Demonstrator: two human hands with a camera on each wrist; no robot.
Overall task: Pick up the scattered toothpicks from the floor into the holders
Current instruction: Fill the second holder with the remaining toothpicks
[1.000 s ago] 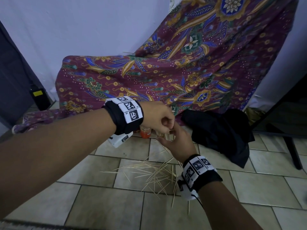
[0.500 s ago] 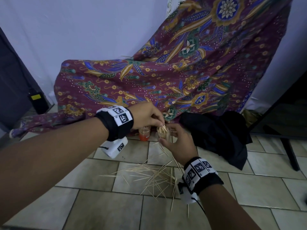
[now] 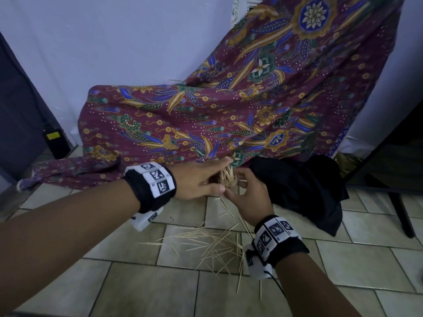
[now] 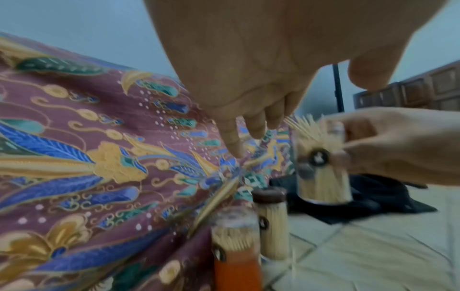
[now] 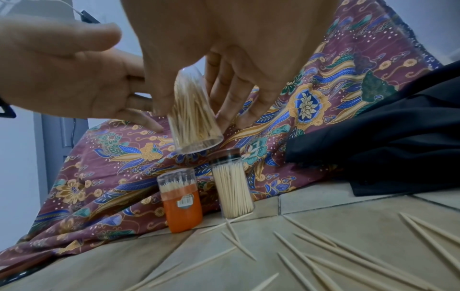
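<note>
Now we see the right hand (image 3: 248,197) gripping a clear holder (image 5: 193,116) full of toothpicks, lifted above the floor (image 3: 142,291); the left hand (image 3: 199,181), fingers straight, hovers beside it, holding nothing.

Three toothpick holders (image 5: 232,185) — two hands (image 3: 199,181) — dozens of loose toothpicks (image 3: 212,245).

Under my raised clear plastic toothpick holder (image 5: 193,118), two jars stand close together: an orange-based clear-topped holder (image 5: 183,200) and a tall dark-capped clear holder (image 5: 232,187). Maroon floral batik cloth (image 3: 206,115) walls the back, crumpled black fabric (image 3: 297,186) the right. Scattered wooden toothpicks (image 3: 212,245) litter the beige floor tiles (image 3: 137,291) nearer me.
</note>
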